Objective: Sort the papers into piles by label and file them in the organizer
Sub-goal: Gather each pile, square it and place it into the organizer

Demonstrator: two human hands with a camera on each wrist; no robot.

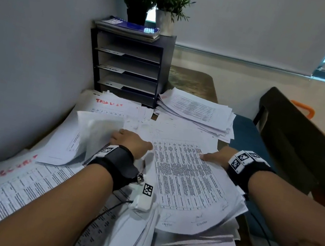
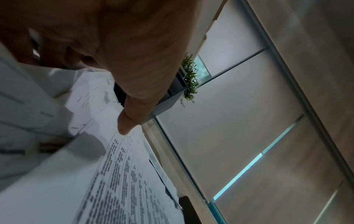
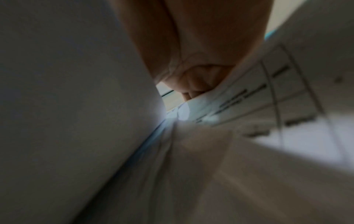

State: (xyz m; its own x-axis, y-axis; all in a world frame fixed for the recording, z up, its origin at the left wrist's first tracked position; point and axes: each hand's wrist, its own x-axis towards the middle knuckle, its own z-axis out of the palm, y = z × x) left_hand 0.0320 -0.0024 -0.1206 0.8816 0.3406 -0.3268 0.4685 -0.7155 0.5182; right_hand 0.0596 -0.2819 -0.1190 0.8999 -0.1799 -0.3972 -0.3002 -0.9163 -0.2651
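From the head view, we see a black organizer (image 1: pixel 128 67) against the wall, and in front of it a thick stack of printed tables (image 1: pixel 185 183). Our left hand (image 1: pixel 130 142) grips lifted sheets (image 1: pixel 94 134) just left of the stack, likely peeling them off for sorting; our right hand (image 1: pixel 217 156) steadies its right edge. The left wrist view adds a straight thumb (image 2: pixel 126 121) touching the stack. The right wrist view, blurred, shows fingers (image 3: pixel 199 81) curled round a paper edge.

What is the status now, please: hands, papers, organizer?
Left hand lifting sheets. Right hand gripping stack edge. Organizer shelves look empty; loose papers in front.
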